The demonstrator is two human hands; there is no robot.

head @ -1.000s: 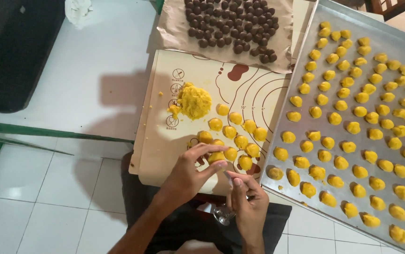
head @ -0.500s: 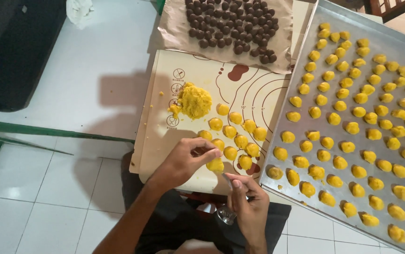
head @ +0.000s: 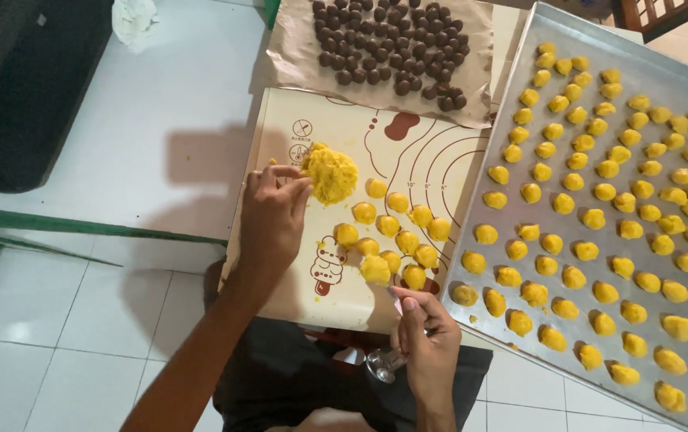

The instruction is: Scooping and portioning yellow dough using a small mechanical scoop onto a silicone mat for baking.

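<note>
My left hand (head: 273, 218) reaches across the cream baking mat (head: 296, 264), its fingertips touching the lump of yellow dough (head: 332, 174); whether it grips any dough I cannot tell. Several small yellow dough balls (head: 396, 232) lie in rows on the mat, to the right of that hand. My right hand (head: 426, 344) is low near my lap, closed around a small metal spoon (head: 384, 364), just below the nearest balls.
A metal baking tray (head: 680, 68) on the right holds several rows of yellow dough balls. Brown paper (head: 296, 56) at the top carries several dark chocolate balls (head: 392, 44). A black object (head: 24, 88) stands at the top left on the white floor.
My left hand has left the dough balls near the mat's front and moved up and left to the dough lump. The right hand stays low.
</note>
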